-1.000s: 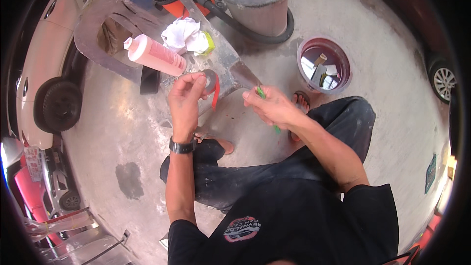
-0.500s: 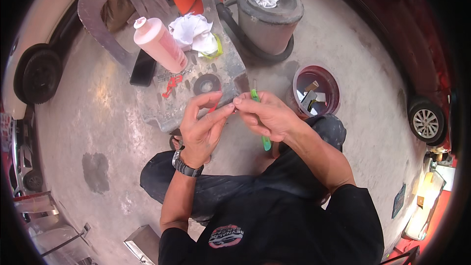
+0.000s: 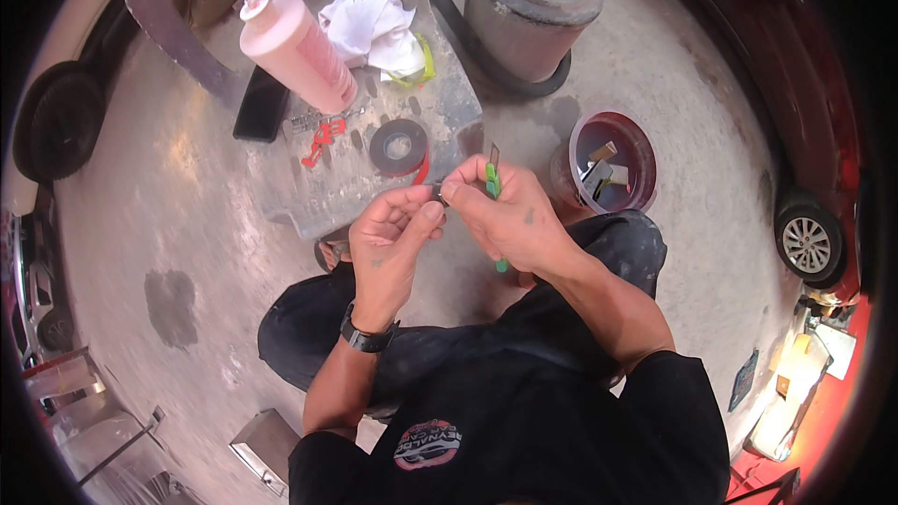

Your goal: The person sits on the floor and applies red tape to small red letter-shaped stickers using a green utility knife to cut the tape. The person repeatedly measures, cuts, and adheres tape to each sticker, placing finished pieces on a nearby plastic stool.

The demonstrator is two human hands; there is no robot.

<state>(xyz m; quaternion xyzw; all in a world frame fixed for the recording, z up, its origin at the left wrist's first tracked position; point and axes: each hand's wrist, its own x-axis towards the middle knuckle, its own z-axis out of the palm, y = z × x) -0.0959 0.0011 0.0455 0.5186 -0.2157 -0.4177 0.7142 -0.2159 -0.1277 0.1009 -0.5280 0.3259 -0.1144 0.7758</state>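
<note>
My right hand (image 3: pixel 513 223) is closed around a green snap-off knife (image 3: pixel 492 180), its blade sticking up past the fingers. Its thumb and forefinger pinch a tiny dark piece (image 3: pixel 438 194) just where my left fingertips meet them. My left hand (image 3: pixel 385 241), palm up, has its thumb and fingers curled together at that piece; what it grips is too small to make out. Just beyond the hands, a roll of dark tape (image 3: pixel 381 148) lies on a worn plastic chair's seat (image 3: pixel 327 204). A red strip (image 3: pixel 423 170) trails from the roll towards my fingers.
On the chair are red scraps (image 3: pixel 325 141), a pink bottle (image 3: pixel 297 56), a white cloth (image 3: pixel 367 26) and a black phone (image 3: pixel 261 105). A dark red bucket (image 3: pixel 564 166) stands right, behind it a grey lidded bin (image 3: pixel 528 33). Cars flank both sides.
The chair and its things sit higher in the picture. My left fingers, more extended before, have curled in, and the palm has turned up. The knife blade now shows more plainly.
</note>
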